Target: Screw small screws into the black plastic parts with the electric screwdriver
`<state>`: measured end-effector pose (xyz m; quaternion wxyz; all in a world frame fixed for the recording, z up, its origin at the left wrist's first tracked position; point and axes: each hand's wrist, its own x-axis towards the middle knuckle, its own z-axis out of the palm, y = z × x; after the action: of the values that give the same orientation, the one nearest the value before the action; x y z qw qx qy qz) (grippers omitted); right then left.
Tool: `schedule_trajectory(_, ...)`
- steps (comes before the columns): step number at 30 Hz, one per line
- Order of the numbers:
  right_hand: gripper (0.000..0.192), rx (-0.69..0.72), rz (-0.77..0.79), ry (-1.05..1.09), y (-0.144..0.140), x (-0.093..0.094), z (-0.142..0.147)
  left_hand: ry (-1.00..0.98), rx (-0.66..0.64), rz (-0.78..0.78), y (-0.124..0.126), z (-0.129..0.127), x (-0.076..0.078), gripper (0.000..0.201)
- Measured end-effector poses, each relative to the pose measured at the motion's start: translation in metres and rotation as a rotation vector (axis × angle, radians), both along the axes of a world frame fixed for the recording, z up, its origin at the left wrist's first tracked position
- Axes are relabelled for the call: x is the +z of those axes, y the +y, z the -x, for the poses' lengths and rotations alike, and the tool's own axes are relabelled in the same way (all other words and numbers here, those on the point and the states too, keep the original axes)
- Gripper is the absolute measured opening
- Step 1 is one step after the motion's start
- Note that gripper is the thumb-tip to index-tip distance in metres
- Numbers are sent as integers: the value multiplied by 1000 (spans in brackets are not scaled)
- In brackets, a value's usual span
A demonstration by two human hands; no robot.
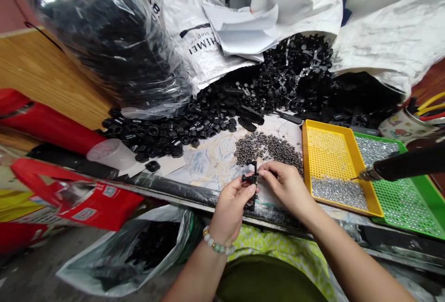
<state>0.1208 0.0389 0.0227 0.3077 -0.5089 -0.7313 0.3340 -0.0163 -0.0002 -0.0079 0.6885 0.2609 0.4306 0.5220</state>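
Observation:
My left hand is closed around a black plastic bracket-like part, held upright over the table's front edge. A bead bracelet circles that wrist. My right hand pinches at the part's right side with thumb and index finger; whatever lies between those fingertips is too small to make out. Just beyond both hands spreads a pile of small dark metal pieces. To the right is a yellow perforated tray with small silver screws gathered at its near end.
A green tray holds more silver pieces, and a dark screwdriver juts in above the trays. Black plastic parts heap along the back under white sacks. An open plastic bag of black parts hangs below the edge, left.

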Motion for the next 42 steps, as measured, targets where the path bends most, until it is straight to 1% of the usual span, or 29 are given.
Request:
schedule_trajectory(3, 21, -33, 23, 56, -2, -5, 4, -38, 5, -5, 0, 1, 1, 20)
schedule_trajectory(7, 21, -63, 188, 277, -4, -15, 5, -111, -27, -6, -1, 2, 3, 18)
schedule_trajectory(9, 23, -68, 236, 374, -3, -19, 2, -141, -39, -14, 0, 2, 3, 21)
schedule_trajectory(13, 20, -127, 210, 376, -6, -23, -6, -146, -33, 6, 0, 2, 3, 31)
schedule_trajectory(16, 16, -78, 240, 360, -11, -21, -5, -80, -1, 41, -2, 2, 3, 34)
schedule_trajectory(18, 14, -46, 261, 361, -12, -20, -2, -27, 15, 42, -3, 1, 3, 31)
schedule_trajectory(21, 15, -43, 322, 419, -12, -21, 1, 24, 54, 46, -3, -1, 2, 26)
schedule_trajectory(25, 19, -53, 417, 524, -11, -25, 1, 62, 80, 30, -3, -3, -1, 26)
schedule_trajectory(28, 19, -21, 483, 619, -11, -26, 1, 72, 54, 7, -3, -4, -1, 29)
schedule_trajectory(31, 20, 59, 648, 740, -13, -22, 4, 75, -6, -57, -3, -4, 2, 35)
schedule_trajectory(33, 23, 89, 741, 813, -14, -18, 6, 100, -61, -114, -3, -3, 4, 41)
schedule_trajectory(35, 26, 79, 768, 862, -16, -16, 6, 173, -117, -153, 0, 0, 5, 49)
schedule_trajectory(36, 28, 58, 740, 873, -16, -17, 4, 240, -138, -172, 3, 3, 5, 52)
schedule_trajectory(38, 29, -21, 616, 851, -16, -23, -2, 513, -125, -259, 17, 11, 6, 51)
schedule_trajectory(40, 28, -140, 468, 777, -14, -33, -11, 872, -38, -393, 44, 20, 8, 39)
schedule_trajectory(41, 28, -191, 402, 738, -14, -39, -15, 1002, 11, -449, 61, 24, 9, 32)
schedule_trajectory(42, 27, -229, 352, 707, -14, -44, -19, 1072, 45, -490, 80, 27, 12, 27)
